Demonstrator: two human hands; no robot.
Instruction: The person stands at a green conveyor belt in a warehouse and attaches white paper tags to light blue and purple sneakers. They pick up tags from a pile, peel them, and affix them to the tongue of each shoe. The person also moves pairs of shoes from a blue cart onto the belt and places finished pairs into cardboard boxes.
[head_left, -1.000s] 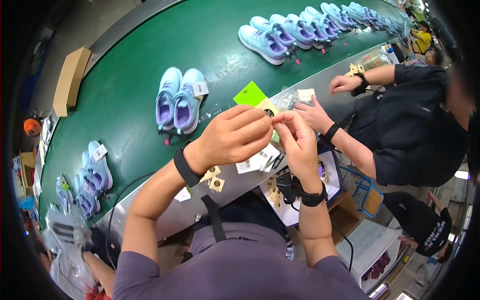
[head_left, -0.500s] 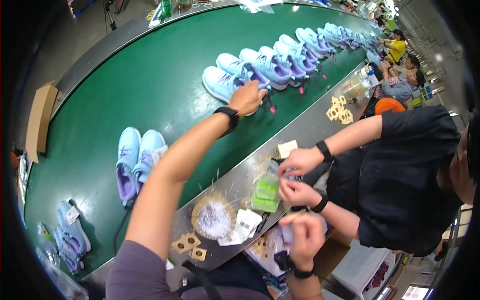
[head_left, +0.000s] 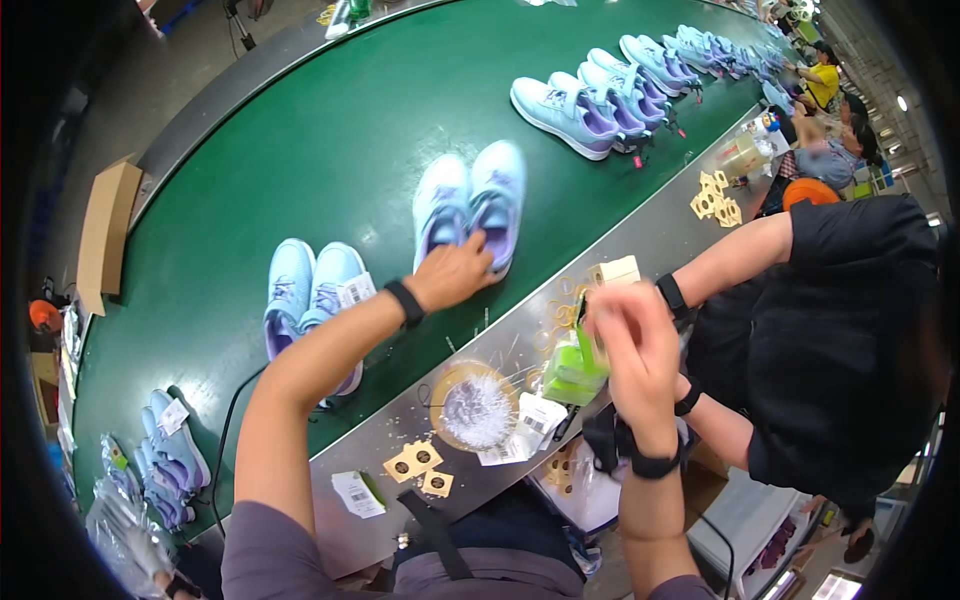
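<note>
My left hand [head_left: 452, 272] is closed on the heel collars of a pair of light blue sneakers [head_left: 440, 195] with lavender linings, set toes away on the green belt. Its fingers reach into the shoe openings. My right hand [head_left: 635, 340] is raised over the metal ledge, in front of the co-worker's arms. Motion smears its fingers, so I cannot make out whether it holds anything. Left of the gripped pair, another pair of sneakers [head_left: 290, 290] stands on the belt with a white tag [head_left: 356, 290]. Below the left hand sits a round tray of white plastic fasteners [head_left: 478, 408].
A co-worker in a black shirt [head_left: 830, 330] stands close on the right. More sneakers [head_left: 570, 115] line the belt [head_left: 380, 130] toward the far right. Tan cards [head_left: 415, 460], white labels [head_left: 520, 440] and green packets [head_left: 575, 368] lie on the ledge. A cardboard piece [head_left: 108, 235] stands at left.
My left hand has drawn a pair of sneakers from the row leftward and nearer along the belt. My right hand has moved up, now covering the co-worker's hands. The view has shifted slightly.
</note>
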